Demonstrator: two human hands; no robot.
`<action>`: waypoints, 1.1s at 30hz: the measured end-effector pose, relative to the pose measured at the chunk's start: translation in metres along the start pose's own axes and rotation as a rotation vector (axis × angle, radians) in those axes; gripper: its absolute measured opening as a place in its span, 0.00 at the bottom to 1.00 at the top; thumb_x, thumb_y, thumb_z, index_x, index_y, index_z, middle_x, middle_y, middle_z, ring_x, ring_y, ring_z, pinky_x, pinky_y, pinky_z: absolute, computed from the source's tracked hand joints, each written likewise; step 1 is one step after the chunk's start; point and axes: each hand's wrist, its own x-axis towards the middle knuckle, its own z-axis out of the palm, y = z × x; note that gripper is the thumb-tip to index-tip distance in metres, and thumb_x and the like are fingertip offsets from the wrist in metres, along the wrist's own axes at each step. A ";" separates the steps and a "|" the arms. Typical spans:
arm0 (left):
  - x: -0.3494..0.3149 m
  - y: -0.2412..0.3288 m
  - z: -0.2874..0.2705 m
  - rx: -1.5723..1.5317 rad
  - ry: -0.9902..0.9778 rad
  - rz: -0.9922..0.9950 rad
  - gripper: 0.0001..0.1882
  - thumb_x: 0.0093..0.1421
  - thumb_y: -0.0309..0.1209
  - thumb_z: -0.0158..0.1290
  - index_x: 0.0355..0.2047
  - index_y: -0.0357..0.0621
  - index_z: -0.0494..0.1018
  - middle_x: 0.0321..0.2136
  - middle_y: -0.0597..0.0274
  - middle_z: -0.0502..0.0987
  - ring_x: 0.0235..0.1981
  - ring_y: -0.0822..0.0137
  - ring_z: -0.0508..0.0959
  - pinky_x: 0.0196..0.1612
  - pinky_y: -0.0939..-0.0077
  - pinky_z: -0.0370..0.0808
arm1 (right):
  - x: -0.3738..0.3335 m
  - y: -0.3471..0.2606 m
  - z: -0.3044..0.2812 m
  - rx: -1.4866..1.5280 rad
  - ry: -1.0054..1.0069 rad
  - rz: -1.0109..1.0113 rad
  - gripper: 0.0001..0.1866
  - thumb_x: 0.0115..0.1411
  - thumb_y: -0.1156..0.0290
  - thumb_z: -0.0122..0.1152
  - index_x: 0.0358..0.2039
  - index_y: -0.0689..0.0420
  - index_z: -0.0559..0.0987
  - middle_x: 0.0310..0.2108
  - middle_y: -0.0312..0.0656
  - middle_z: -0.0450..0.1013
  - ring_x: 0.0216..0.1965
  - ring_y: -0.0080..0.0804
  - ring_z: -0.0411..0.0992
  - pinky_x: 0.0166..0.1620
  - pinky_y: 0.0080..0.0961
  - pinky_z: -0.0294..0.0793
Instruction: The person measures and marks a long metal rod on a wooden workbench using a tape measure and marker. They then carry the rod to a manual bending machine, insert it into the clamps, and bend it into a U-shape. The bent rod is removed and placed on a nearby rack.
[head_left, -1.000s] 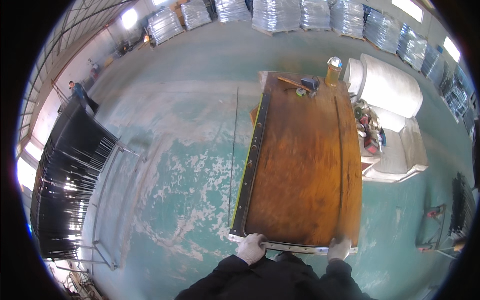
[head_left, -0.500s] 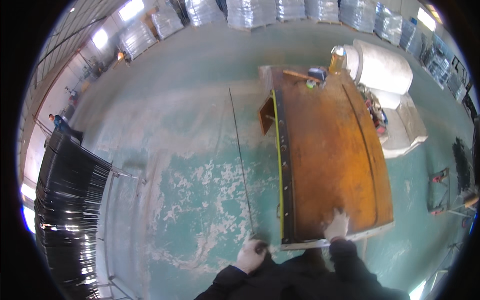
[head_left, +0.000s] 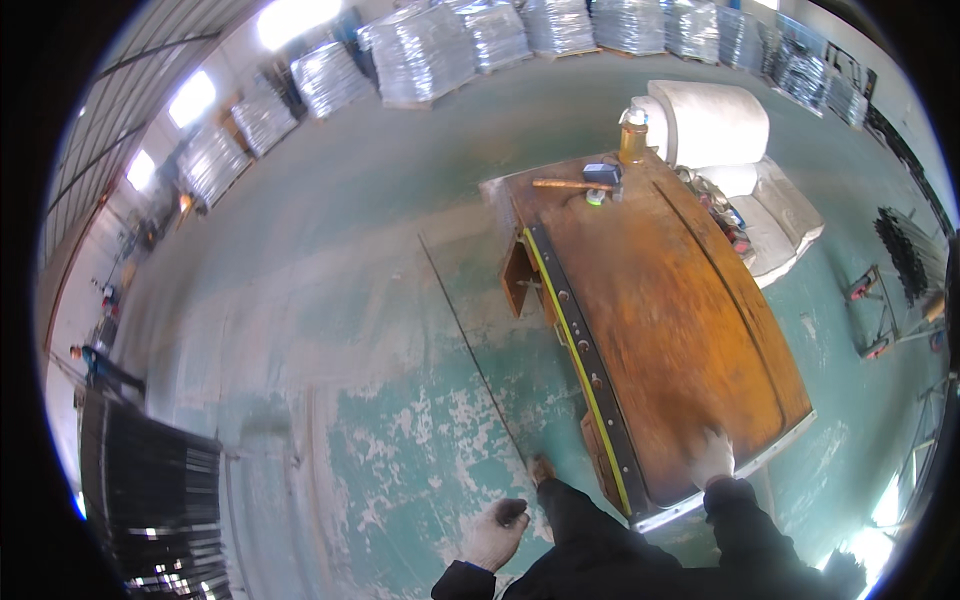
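Observation:
My right hand [head_left: 713, 458], in a pale work glove, rests on the near end of the worn brown tabletop [head_left: 660, 300]. Its fingers stretch forward and look open, with nothing seen in them. Off the table's near left corner, my left hand [head_left: 492, 535] hangs low over the floor, also gloved. Its fingers are curled closed, with a dark patch at the thumb; whether anything is inside them is hidden. A black strip with a yellow-green edge [head_left: 583, 366] and several round holes or studs runs along the tabletop's left side.
On the table's far end are a wooden-handled hammer [head_left: 570, 184], a dark blue box [head_left: 602, 173] and a bottle of amber liquid [head_left: 633, 140]. Beyond stand a white roll [head_left: 712, 125] and wrapped pallets [head_left: 420, 55]. A black rod rack [head_left: 150, 480] and another person [head_left: 105, 368] are left.
My view has turned, so the table now slants. My left hand sits farther from the table's edge, and a shoe shows ahead of me. My right hand stays on the tabletop's near end.

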 end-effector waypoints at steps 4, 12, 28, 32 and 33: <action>0.072 0.007 -0.045 0.046 -0.018 0.080 0.21 0.73 0.36 0.67 0.62 0.40 0.85 0.55 0.50 0.92 0.58 0.58 0.91 0.64 0.62 0.85 | 0.018 -0.042 -0.004 0.078 0.047 0.234 0.38 0.59 0.69 0.77 0.71 0.63 0.80 0.77 0.62 0.69 0.78 0.64 0.66 0.81 0.49 0.68; 0.214 0.069 -0.166 0.157 0.032 0.146 0.22 0.73 0.35 0.67 0.62 0.37 0.84 0.54 0.50 0.92 0.56 0.60 0.92 0.63 0.65 0.85 | 0.098 -0.164 -0.012 0.109 0.160 0.680 0.31 0.63 0.63 0.80 0.63 0.64 0.82 0.65 0.61 0.78 0.68 0.65 0.75 0.72 0.54 0.76; 0.475 0.208 -0.268 0.201 -0.167 0.419 0.23 0.70 0.33 0.69 0.62 0.37 0.84 0.55 0.48 0.91 0.54 0.56 0.92 0.61 0.62 0.86 | 0.363 -0.428 -0.103 0.318 0.328 0.137 0.31 0.63 0.64 0.80 0.67 0.54 0.85 0.64 0.54 0.82 0.69 0.60 0.76 0.73 0.51 0.76; 0.513 0.256 -0.286 0.273 -0.183 0.481 0.24 0.68 0.33 0.70 0.62 0.38 0.84 0.54 0.48 0.90 0.54 0.54 0.91 0.60 0.60 0.86 | 0.430 -0.464 -0.127 0.254 0.265 0.097 0.33 0.62 0.65 0.80 0.68 0.54 0.84 0.65 0.54 0.82 0.68 0.59 0.77 0.72 0.50 0.77; 0.527 0.261 -0.285 0.284 -0.189 0.498 0.24 0.68 0.33 0.70 0.62 0.39 0.84 0.54 0.48 0.90 0.54 0.53 0.91 0.60 0.60 0.87 | 0.452 -0.472 -0.136 0.234 0.239 0.098 0.33 0.62 0.66 0.80 0.69 0.54 0.83 0.66 0.54 0.81 0.69 0.59 0.76 0.73 0.50 0.77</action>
